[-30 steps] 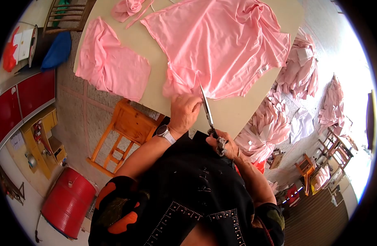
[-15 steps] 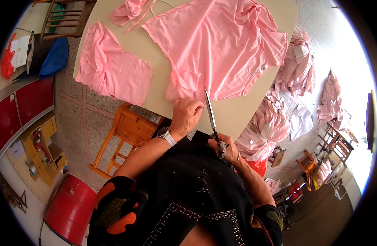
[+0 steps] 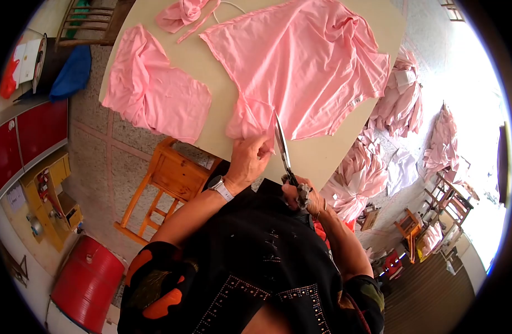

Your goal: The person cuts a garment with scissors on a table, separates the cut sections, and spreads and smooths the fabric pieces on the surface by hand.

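Note:
A pink garment lies spread over the pale table, its lower left part bunched near me. My left hand is closed on the near edge of this garment. In my right hand are long scissors, their handles wrapped in dark and greyish material. The blades point away from me and their tips lie at the garment, just right of my left hand. To the left, a separate piece of pink fabric rests on the table, with a small bunched pink piece behind it.
Bundles of pale pink fabric stand on the floor to the right. A wooden chair stands close by the table's left front. Further left are a red drum and a yellow wooden shelf unit.
The scissors have moved slightly forward, with their tips further up along the garment. My left hand stays at the garment's near edge. The whole view has shifted a little.

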### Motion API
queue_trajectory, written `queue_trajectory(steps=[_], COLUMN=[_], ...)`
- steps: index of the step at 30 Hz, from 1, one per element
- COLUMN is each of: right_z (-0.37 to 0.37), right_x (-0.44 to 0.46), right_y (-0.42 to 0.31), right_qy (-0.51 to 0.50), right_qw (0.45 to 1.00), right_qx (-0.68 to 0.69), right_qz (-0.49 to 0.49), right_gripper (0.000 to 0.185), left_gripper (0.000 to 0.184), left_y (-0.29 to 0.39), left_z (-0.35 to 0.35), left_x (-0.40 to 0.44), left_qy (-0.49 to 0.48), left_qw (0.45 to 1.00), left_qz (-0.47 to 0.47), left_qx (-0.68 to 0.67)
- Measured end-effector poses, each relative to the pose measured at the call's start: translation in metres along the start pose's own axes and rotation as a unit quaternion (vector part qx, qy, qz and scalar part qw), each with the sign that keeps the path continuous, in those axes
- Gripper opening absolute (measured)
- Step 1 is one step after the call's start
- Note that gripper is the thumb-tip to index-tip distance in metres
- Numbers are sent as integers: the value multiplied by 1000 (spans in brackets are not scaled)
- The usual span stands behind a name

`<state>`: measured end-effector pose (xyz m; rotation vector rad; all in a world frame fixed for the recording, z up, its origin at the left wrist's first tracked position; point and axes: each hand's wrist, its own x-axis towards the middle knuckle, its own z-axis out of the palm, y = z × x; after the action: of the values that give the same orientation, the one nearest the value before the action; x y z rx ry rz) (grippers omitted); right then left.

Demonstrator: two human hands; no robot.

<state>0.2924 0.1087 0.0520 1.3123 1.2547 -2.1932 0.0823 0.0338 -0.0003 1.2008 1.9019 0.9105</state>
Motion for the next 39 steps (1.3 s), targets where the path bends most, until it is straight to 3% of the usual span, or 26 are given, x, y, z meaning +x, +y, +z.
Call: queue_trajectory(steps=[9,12,20,23,24,27,35,39], right_z=[8,7,-13,-31,-37,-45,-63,-69], right_x=[14,16,9,7,4,6,38,38], right_y=[-11,-3,1,-2,-6,-20,-64,-82], right_qy=[39,50,54,15,-1,-35,-70,-71], right_qw=[999,999,991,992,994,995,979,964], right_qx=[12,6,-112,-119,-101,-82,-191,-256], right_qz=[0,-6,-53,-28,45,32,22,-23], right_gripper=[32,30,30,29,29,32,41,32], left_gripper=[87,97,97,99,99,100,100,99], left_y=[6,5,2,-1,-2,0,5,4], left_z=[-7,-8,-14,-19,-21,-24,-23,-22], left_x=[5,6,2,-1,-2,-2,-4,-5], left_qy=[-30,-44,-71,-88,-93,-111,-113,-113], left_qw=[988,988,989,991,992,992,989,988], left_qz=[-36,-41,-45,-39,-38,-47,-84,-98], left_qx=[-149,-143,-121,-87,-73,-47,-39,-40])
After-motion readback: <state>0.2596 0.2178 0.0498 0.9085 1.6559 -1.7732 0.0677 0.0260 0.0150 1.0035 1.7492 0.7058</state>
